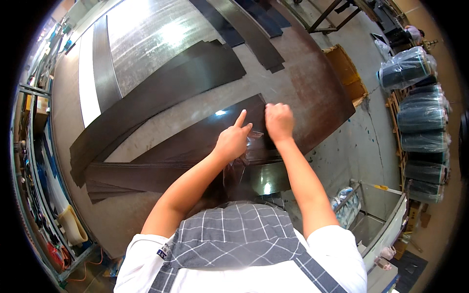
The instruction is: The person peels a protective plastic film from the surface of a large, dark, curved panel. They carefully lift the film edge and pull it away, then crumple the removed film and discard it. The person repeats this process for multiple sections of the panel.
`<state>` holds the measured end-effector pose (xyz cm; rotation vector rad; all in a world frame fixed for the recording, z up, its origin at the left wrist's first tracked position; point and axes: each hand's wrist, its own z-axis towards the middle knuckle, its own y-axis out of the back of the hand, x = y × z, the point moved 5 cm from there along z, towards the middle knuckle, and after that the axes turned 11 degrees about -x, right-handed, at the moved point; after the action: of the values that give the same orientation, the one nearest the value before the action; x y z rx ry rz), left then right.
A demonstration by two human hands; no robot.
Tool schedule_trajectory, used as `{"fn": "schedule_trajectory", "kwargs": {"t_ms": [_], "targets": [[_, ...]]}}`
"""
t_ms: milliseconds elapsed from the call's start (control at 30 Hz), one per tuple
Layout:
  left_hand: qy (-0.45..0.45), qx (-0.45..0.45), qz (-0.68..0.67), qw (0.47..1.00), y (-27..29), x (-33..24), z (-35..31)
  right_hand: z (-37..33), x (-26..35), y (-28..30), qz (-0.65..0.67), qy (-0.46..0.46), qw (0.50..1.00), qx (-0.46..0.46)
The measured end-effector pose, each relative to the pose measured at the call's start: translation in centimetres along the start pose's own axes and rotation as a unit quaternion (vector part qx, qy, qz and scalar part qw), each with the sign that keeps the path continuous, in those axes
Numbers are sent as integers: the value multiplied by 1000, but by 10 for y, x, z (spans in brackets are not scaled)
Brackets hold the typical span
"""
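Note:
A glossy dark brown strip (205, 128) lies in front of me on the large brown table (312, 93). My left hand (232, 140) rests on it, index finger stretched forward and thumb apart. Crumpled clear plastic film (235, 171) hangs just below that hand, between it and my apron. At the strip's far right end my right hand (279, 121) is closed, its fingertips at the edge. Whatever it pinches is hidden by the fingers. Under the glossy strip, several more dark strips (132, 173) fan out to the left.
Beyond them lies a long stack of dark strips (161, 80). Narrower strips (254, 36) and a white strip (88, 73) sit at the back. A cardboard box (347, 73) stands off the table's right edge. Farther right are plastic-wrapped rolls (422, 117); a metal rack (49, 161) flanks the left.

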<state>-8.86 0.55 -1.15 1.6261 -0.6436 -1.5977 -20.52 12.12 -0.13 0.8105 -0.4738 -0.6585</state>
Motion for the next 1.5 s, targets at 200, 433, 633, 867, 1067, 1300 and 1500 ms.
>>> {"fn": "schedule_trajectory", "kwargs": {"t_ms": [200,433,633,867,1067,1300,1500], "targets": [[14,-3,-8,1000,2,0,-2,4,5,13,38,-49,997,-53],[-20,-22,-100,995,3,9,-1,-8,2,13,169,-78,981,47],[239,-127,-583,766,10,42,-4,31,-11,44,-12,-66,997,42],[259,-198,-310,893,4,61,10,-55,38,29,77,72,980,170],[229,-217,-205,927,20,70,14,-47,38,-12,118,58,966,221],[250,-456,-39,853,200,116,-124,-56,29,-23,75,86,968,222],[381,-463,431,674,508,218,-378,-60,6,-21,38,122,961,245]]}}
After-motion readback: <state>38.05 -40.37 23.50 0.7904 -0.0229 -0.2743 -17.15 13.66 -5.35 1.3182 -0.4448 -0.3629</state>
